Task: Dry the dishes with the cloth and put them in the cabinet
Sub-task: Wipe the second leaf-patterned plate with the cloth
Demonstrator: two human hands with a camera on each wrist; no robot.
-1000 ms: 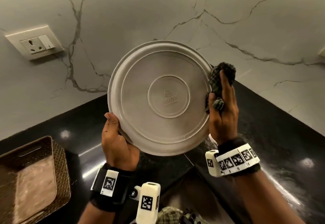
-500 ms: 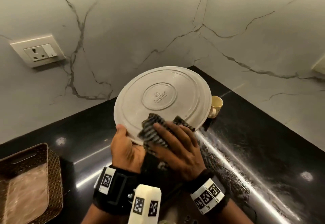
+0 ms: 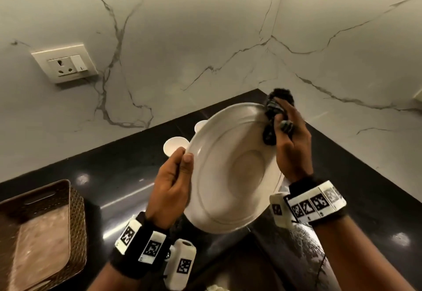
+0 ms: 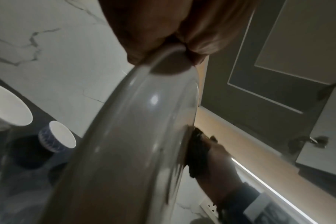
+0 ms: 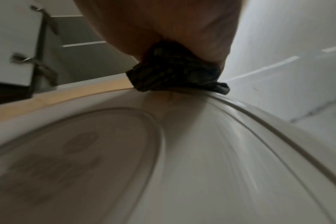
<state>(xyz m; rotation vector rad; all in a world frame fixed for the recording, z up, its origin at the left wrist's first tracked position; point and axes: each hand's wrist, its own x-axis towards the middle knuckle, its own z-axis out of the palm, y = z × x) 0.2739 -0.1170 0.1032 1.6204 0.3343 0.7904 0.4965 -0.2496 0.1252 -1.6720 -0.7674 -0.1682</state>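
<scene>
A large pale plate (image 3: pixel 230 176) is held tilted above the black counter, its underside with the foot ring toward me. My left hand (image 3: pixel 175 172) pinches its left rim, thumb on the near face; the same rim (image 4: pixel 144 72) shows between thumb and fingers in the left wrist view. My right hand (image 3: pixel 290 140) grips a dark checked cloth (image 3: pixel 274 117) and presses it on the plate's upper right edge. In the right wrist view the cloth (image 5: pixel 175 72) sits bunched on the plate (image 5: pixel 201 151). The cloth (image 4: pixel 197 151) wraps the far rim in the left wrist view.
A white cup (image 3: pixel 174 148) and a second one (image 3: pixel 201 125) stand on the counter (image 3: pixel 114 176) behind the plate; one cup (image 4: pixel 56 136) has a blue pattern. A brown woven basket (image 3: pixel 45 233) sits at the left. Grey cabinet doors (image 4: pixel 278 60) hang overhead. A wall socket (image 3: pixel 65 63) is at upper left.
The plate has been tilted and turned. My right hand slid the cloth from the plate's near edge to its upper right rim. My left hand's grip shifted up the left rim.
</scene>
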